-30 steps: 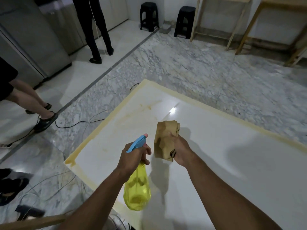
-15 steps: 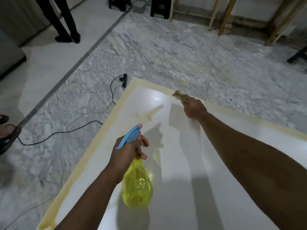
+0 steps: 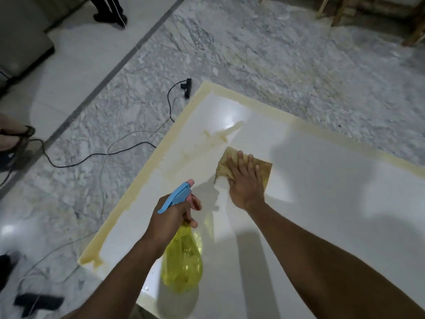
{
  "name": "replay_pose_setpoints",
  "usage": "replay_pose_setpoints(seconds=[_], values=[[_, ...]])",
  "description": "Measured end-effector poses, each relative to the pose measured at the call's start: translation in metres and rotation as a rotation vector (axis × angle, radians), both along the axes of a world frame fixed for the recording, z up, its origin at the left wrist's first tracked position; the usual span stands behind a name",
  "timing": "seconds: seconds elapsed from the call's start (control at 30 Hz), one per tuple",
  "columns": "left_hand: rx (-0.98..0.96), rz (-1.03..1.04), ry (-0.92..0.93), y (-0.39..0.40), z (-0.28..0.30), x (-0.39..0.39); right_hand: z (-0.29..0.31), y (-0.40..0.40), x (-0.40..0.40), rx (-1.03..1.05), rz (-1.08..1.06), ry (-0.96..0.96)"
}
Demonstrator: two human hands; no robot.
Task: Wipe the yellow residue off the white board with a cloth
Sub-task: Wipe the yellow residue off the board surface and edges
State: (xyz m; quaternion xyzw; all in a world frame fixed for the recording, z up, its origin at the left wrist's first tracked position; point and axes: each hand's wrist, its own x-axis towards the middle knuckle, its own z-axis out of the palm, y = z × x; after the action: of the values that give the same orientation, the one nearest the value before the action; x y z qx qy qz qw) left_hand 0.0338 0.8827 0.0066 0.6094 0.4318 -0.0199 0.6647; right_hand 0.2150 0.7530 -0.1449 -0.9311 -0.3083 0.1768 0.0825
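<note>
Pressing flat, palm down with fingers spread, the right hand [image 3: 245, 180] pins the tan cloth [image 3: 264, 168] onto the white board [image 3: 322, 203], just below the yellow residue [image 3: 220, 134] streak near the board's far-left corner. Left hand [image 3: 171, 217] is clenched around the neck of a yellow spray bottle [image 3: 184, 261], blue trigger up, hovering over the board's left edge.

No readable text, label, brand, number or sign appears anywhere in the view. The yellow spray bottle [image 3: 182, 261] with its blue trigger carries no visible print, the tan cloth [image 3: 264, 168] is plain, and the white board [image 3: 322, 203] shows only yellow residue [image 3: 220, 133], no lettering.
</note>
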Motion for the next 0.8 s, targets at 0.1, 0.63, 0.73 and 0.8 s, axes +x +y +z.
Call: replay_pose_setpoints(seconds=[0.1,0.63,0.73,0.8], values=[[0.016,0.041,0.033,-0.016,0.004,-0.039,0.0,-0.011,-0.063,0.056,0.071,-0.007],[0.012,0.322,0.044,-0.085,0.053,-0.205,0.031,-0.05,-0.289,0.0,0.324,0.24],[0.004,0.33,0.056,-0.092,0.055,-0.213,0.044,-0.05,-0.287,0.09,0.249,0.345],[-0.003,0.34,0.046,-0.091,0.054,-0.213,0.052,-0.049,-0.27,0.191,0.129,0.471]])
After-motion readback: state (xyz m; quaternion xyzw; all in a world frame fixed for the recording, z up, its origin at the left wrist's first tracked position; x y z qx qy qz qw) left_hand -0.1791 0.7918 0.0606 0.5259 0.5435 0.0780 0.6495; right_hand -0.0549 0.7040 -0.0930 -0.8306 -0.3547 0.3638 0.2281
